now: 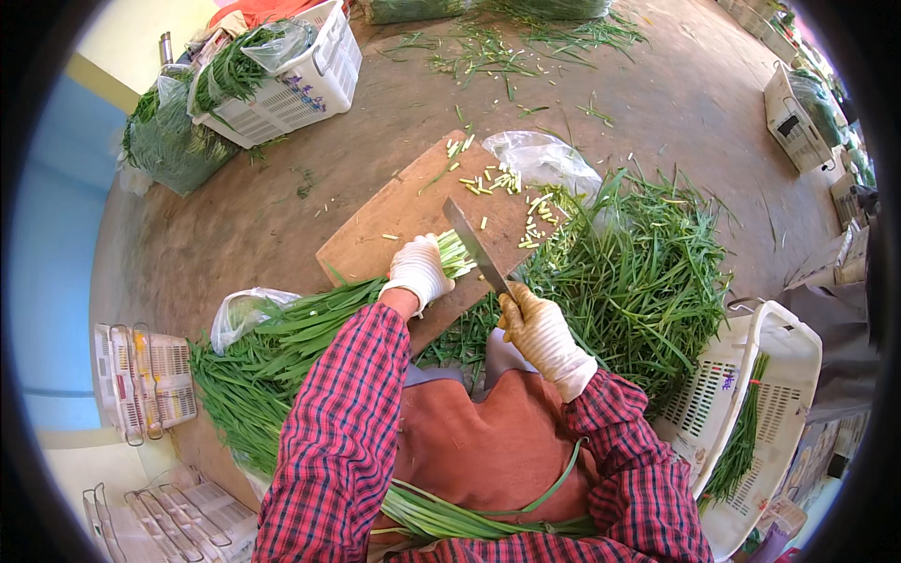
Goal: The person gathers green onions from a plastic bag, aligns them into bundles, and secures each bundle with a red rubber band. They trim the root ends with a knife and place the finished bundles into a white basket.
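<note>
My gloved left hand (419, 271) grips a bunch of green leafy stalks, likely garlic chives, near its pale cut ends (456, 253). The bunch lies on a wooden cutting board (380, 222), its leaves trailing to the lower left. In my gloved right hand (549, 338) is a knife with a broad metal blade (475, 246), held just right of the stalk ends. Short cut stem pieces (503, 180) are scattered over the board's far and right parts. More long green stalks (464, 517) lie across my lap on an orange-brown apron (479, 443).
A large heap of loose leaves (633, 260) lies right of the board, beside a clear plastic bag (545, 158). At lower right stands a white plastic crate (760, 422) holding a tied bunch. Another full crate (281, 98) stands at upper left. Stacked crates (144, 380) are at left.
</note>
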Tool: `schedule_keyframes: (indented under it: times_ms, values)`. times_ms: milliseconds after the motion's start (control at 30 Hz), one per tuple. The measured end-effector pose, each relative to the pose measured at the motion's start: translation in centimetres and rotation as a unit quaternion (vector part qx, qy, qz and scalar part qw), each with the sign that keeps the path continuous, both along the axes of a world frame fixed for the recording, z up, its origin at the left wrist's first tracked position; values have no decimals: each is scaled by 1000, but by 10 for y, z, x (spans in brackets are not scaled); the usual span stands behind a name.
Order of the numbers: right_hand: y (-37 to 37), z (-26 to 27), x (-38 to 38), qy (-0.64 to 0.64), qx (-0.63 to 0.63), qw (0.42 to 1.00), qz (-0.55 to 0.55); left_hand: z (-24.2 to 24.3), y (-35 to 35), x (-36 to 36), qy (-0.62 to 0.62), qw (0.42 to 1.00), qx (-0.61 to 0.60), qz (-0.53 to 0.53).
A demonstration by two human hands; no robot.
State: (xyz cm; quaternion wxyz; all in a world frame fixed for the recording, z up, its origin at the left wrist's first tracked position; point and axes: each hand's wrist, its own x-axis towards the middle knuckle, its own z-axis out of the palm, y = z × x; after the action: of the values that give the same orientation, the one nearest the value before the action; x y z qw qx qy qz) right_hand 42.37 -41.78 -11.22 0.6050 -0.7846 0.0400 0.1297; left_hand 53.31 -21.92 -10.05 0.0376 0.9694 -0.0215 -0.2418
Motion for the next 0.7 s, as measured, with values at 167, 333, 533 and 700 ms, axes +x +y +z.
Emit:
schedule_keyframes:
  times_ms: [167,333,533,700]
  values:
    - [18,-23,3,-66,-141,987,47,-5,1,-5,-56,998,-30,20]
    - [32,-19,3,-66,-249,962,84,-8,-1,-4,-51,998,-17,20]
    - [41,-7,18,-14,-332,932,148,3,-5,2,15,996,-13,82]
    - [43,2,30,-37,-348,919,181,3,-2,2,13,998,-24,63]
